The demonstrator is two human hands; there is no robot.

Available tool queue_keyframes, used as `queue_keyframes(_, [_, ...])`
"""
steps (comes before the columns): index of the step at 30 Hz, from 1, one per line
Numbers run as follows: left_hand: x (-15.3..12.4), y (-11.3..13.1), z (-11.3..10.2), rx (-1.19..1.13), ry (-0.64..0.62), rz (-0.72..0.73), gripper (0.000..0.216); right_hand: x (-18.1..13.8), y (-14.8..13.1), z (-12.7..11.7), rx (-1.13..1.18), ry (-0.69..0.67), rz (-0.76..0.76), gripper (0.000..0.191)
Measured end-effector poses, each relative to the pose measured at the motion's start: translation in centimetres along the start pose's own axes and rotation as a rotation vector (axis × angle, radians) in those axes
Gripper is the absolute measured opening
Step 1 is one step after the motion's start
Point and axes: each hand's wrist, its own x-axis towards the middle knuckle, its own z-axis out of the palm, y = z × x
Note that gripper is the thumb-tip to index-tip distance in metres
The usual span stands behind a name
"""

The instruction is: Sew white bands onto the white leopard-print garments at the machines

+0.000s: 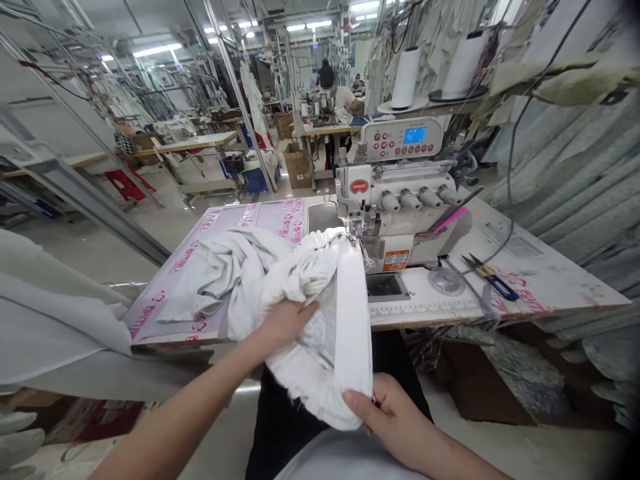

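Note:
A bunched white garment lies on the sewing table and hangs over its front edge toward my lap. My left hand rests on the bunched cloth with its fingers curled into it. My right hand pinches the lower hem of a flat white band that runs up to the needle area of the overlock sewing machine. The cloth's far end sits under the machine's presser foot.
Scissors with blue handles and a pink tool lie right of the machine. Thread cones stand behind it. Grey fabric hangs at the right, pale fabric at the left. People work at distant tables.

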Motion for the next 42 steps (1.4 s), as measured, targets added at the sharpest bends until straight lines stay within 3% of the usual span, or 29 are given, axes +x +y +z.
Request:
queue_keyframes(3, [-1.0, 0.3, -3.0, -0.21, -0.093, -0.019, 0.041, 0.3, 0.0, -0.2, 0.027, -0.018, 0.006, 0.045])
queue_keyframes(6, [-1.1, 1.3, -4.6, -0.278, 0.012, 0.063, 0.036, 0.8, 0.4, -0.6, 0.073, -0.006, 0.048, 0.045])
queue_keyframes(12, [2.1, 2.3, -4.0, -0.196, 0.314, 0.169, 0.031, 3.2, 0.5, -2.9, 0.044, 0.054, 0.036, 0.041])
queue_keyframes(23, [9.2, 3.1, -5.6, -0.07, 0.535, 0.261, 0.028, 8.5, -1.4, -7.2, 0.028, 0.092, -0.006, 0.039])
queue_keyframes(27, [8.1, 3.7, -4.5, 0.131, 0.762, 0.407, 0.016, 10.6, -1.9, -8.8, 0.037, 0.115, -0.02, 0.038])
queue_keyframes(28, [7.1, 3.8, -3.7, 0.187, 0.733, 0.476, 0.014, 11.0, -2.1, -9.1, 0.044, 0.121, -0.022, 0.038])
queue_keyframes(29, [6.1, 3.9, -2.9, 0.225, 0.622, 0.539, 0.014, 11.4, -2.3, -9.4, 0.051, 0.12, -0.02, 0.039])
queue_keyframes(31, [4.3, 3.9, -1.4, 0.213, 0.226, 0.573, 0.02, 11.7, -2.6, -10.0, 0.062, 0.11, -0.007, 0.04])
queue_keyframes(33, [3.4, 3.9, -0.6, 0.102, -0.162, 0.473, 0.028, 11.7, -3.0, -10.4, 0.07, 0.096, 0.011, 0.04])
queue_keyframes(35, [3.1, 4.1, -0.6, -0.02, -0.351, 0.356, 0.031, 11.6, -3.2, -10.7, 0.084, 0.093, 0.018, 0.04])
queue_keyframes(37, [2.5, 4.3, -1.2, -0.029, -0.329, 0.345, 0.032, 11.4, -3.3, -10.8, 0.11, 0.096, 0.022, 0.039])
queue_keyframes(40, [0.2, 4.0, -1.5, 0.162, -0.176, 0.468, 0.032, 11.3, -2.9, -10.4, 0.143, 0.096, 0.028, 0.038])
queue_keyframes(42, [-1.3, 3.2, -1.1, 0.241, -0.167, 0.455, 0.029, 11.3, -2.5, -10.0, 0.161, 0.112, 0.024, 0.038])
